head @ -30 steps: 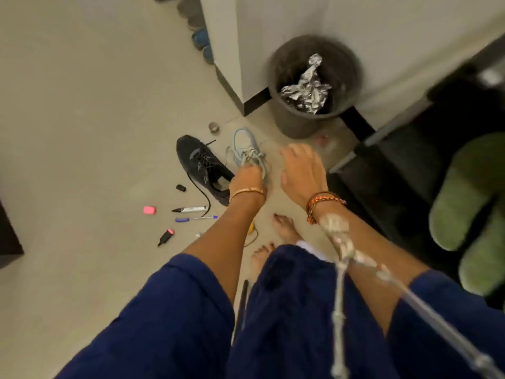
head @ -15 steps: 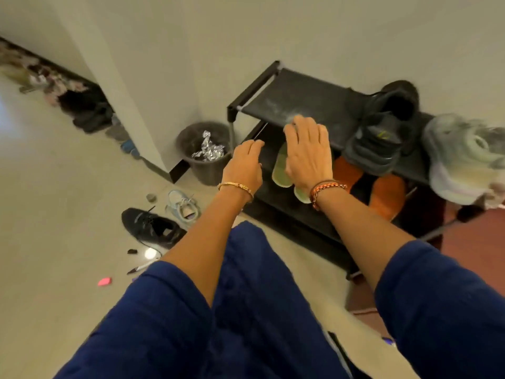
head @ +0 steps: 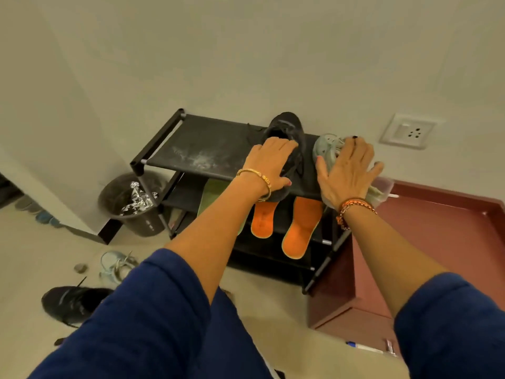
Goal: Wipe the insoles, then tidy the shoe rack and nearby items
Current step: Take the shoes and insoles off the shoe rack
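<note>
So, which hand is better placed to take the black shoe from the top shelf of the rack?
The left hand. It already lies over the black shoe on the rack, while the right hand is on the pale shoe beside it.

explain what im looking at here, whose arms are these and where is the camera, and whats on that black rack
There is no machine here: a person wears one wide-angle camera on the head, looking forward and down, so the arms in blue sleeves are the person's own.

The left hand rests on a black shoe and the right hand on a pale shoe, both on the top shelf of the black shoe rack. Whether the fingers actually grip the shoes is hard to tell.

The top shelf has whitish dust marks. On the shelf below lie two orange insoles and a green insole.

On the floor left of the rack stand a bin with crumpled foil, another pale shoe and another black shoe.
</note>
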